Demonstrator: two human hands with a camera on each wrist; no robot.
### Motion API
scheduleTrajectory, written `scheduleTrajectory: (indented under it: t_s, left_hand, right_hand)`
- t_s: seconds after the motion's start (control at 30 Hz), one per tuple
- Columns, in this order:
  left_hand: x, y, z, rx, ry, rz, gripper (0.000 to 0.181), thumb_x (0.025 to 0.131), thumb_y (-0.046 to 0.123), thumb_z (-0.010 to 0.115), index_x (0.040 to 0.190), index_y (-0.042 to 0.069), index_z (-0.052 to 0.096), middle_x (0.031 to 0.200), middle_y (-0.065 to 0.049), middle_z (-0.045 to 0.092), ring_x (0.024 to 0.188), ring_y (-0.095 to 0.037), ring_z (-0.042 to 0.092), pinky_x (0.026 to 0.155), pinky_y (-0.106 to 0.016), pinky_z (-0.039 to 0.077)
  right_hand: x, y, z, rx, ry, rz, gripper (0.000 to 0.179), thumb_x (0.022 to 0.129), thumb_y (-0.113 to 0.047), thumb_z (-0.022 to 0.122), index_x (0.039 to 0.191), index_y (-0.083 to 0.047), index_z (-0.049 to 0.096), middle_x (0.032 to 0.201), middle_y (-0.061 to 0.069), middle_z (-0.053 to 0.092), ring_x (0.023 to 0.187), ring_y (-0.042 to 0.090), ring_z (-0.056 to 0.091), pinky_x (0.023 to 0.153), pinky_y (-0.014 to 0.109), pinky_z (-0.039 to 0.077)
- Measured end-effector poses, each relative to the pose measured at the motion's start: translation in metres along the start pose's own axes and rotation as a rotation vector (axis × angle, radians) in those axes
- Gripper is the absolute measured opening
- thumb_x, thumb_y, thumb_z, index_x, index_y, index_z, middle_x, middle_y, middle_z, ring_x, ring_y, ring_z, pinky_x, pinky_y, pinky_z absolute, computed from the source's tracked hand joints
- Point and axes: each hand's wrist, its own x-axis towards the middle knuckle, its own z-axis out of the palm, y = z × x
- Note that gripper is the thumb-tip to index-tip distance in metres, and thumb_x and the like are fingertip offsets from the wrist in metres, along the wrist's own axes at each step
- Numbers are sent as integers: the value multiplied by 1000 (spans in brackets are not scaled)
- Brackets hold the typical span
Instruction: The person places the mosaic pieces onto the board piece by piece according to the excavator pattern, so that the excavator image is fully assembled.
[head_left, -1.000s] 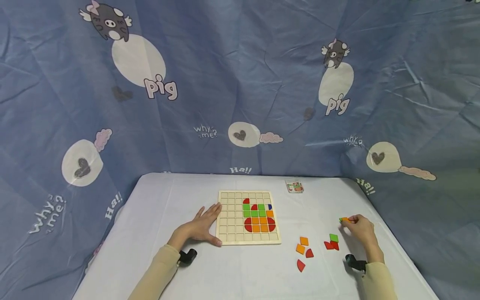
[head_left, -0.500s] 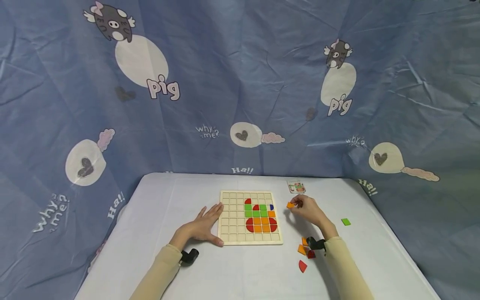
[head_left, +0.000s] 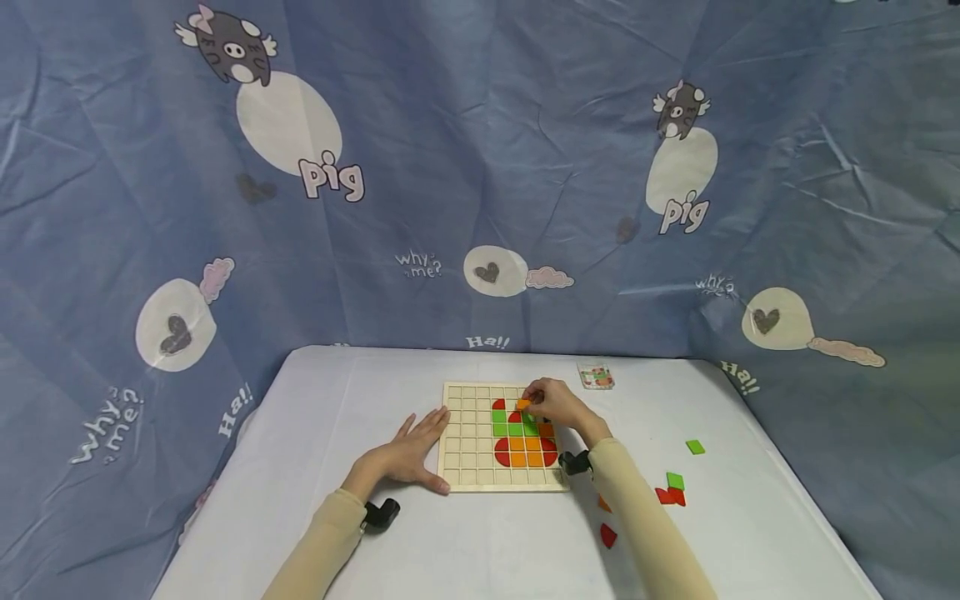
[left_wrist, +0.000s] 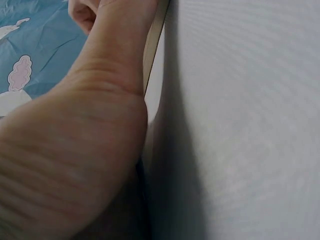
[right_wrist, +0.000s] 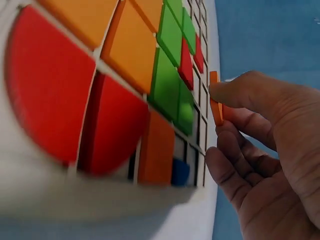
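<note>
A pale wooden grid board (head_left: pixel 465 450) lies on the table, with red, green, orange and blue tiles set in its right half. My left hand (head_left: pixel 408 454) rests flat at the board's left edge, fingers spread and thumb at the near corner. Over the board's upper right part, my right hand (head_left: pixel 561 405) pinches an orange square tile (head_left: pixel 523 405) between thumb and fingers. In the right wrist view that orange tile (right_wrist: pixel 217 111) is held on edge, just above the grid. A blue piece (right_wrist: pixel 180 172) sits in a cell near the board's right edge.
A small picture card (head_left: pixel 596 377) lies behind the board to the right. One green tile (head_left: pixel 696 447) lies alone at right; nearer, another green tile (head_left: pixel 675 481) touches red pieces (head_left: pixel 665 496). A red quarter-round piece (head_left: pixel 608 535) lies in front, beside my right sleeve (head_left: pixel 645 517).
My right hand has moved left from the table's right side to over the board, carrying the orange tile. A green tile it held is left on the table. My left hand stays put.
</note>
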Motion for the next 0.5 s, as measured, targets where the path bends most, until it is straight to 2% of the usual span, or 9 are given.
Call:
scheduleTrajectory:
  t_s: [0.17, 0.5]
  left_hand:
    - [1, 1, 0, -14, -4, -4, 132, 65, 72, 72, 155, 4, 4, 164, -10, 0, 152, -27, 0, 121, -55, -4]
    - [0, 0, 0, -12, 1, -7, 132, 63, 74, 72, 155, 6, 6, 164, -9, 1, 152, -25, 1, 121, -54, -4]
  right_hand:
    - [9, -5, 7, 16, -20, 26, 13, 83, -14, 74, 95, -10, 71, 92, 0, 66, 80, 10, 59, 74, 28, 53]
    - [16, -12, 10, 11, -39, 41, 12, 85, -12, 73, 97, -11, 72, 90, 0, 68, 79, 10, 59, 77, 30, 52]
